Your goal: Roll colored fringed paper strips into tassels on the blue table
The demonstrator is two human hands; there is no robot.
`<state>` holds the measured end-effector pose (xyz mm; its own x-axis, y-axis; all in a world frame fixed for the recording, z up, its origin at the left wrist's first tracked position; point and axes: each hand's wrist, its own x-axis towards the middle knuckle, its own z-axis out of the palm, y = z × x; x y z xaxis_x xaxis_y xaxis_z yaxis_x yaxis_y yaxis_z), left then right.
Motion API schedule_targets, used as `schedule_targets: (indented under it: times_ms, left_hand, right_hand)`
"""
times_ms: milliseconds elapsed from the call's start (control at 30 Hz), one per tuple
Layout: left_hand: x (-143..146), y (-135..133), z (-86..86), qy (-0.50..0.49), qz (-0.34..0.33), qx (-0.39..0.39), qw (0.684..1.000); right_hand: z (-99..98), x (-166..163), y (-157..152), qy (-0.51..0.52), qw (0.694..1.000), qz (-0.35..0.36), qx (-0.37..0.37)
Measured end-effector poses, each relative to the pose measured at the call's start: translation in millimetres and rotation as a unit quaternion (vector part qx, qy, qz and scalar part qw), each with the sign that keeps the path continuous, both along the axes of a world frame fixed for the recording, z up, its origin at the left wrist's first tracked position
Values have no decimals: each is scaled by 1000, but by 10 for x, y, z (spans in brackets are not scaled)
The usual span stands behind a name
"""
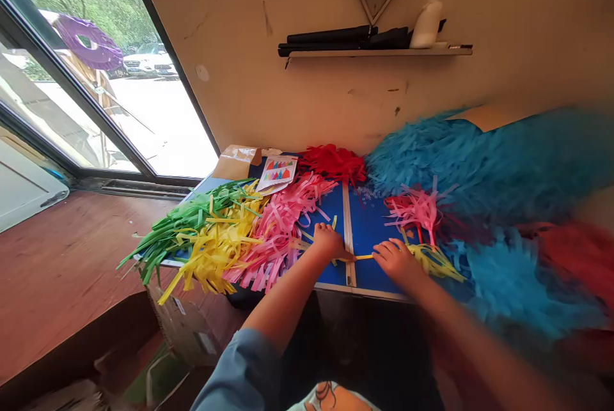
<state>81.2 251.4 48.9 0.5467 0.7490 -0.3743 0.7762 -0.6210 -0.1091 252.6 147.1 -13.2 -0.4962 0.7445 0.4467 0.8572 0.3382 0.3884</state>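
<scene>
Over the blue table, my left hand [330, 243] has its fingers closed on one end of a thin, rolled yellow strip [364, 257]. The strip runs across to my right hand [399, 260], whose fingers are also closed on it. Beyond my right hand, loose yellow fringe [437, 262] fans out, and it looks like part of the same paper tassel. Just above it lies a pink tassel [416, 208] with a twisted stem. Left of my left hand is a heap of pink fringe [285, 222]. My fingertips are partly hidden.
Yellow fringe [218, 241] and green fringe [185, 222] hang over the table's left edge. Red fringe [333, 163] and a printed card [278, 171] lie at the back. Large blue fringe [460, 168] fills the right. A wall shelf [378, 53] carries a white bottle [426, 22].
</scene>
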Motion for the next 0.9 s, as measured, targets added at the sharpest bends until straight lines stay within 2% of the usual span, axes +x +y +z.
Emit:
schedule_targets:
  times_ms: [133,233,333,467,567,667,800,900]
  left_hand:
    - [-31,-21,14,-35,-8,1,999]
    - [-16,-110,50,-95,-37,37,994]
    - [65,-270,53,-164,-114,68,977]
    - [211,-500,-37,-201,-196,60,958]
    - [251,-632,-77,-222,-209,69,950]
    - [208,-725,-40,-244,-215,76,943]
    - [87,-789,4,-268,-220,74,935]
    - [-3,-826,-54,-299,-216,68,927]
  right_hand:
    - [50,-7,19,-5,1000,6,-14]
    - [68,-25,35,-16,1000,16,-18]
    - [80,-49,24,-11,1000,21,-8]
    - [140,-100,-99,30,999,-19,19]
    - [234,-160,-261,70,995,-60,38]
    - [343,-213,-414,120,988,-81,53]
    - [420,-232,-532,165,983,-74,36]
    - [424,-292,-611,213,975,-69,13]
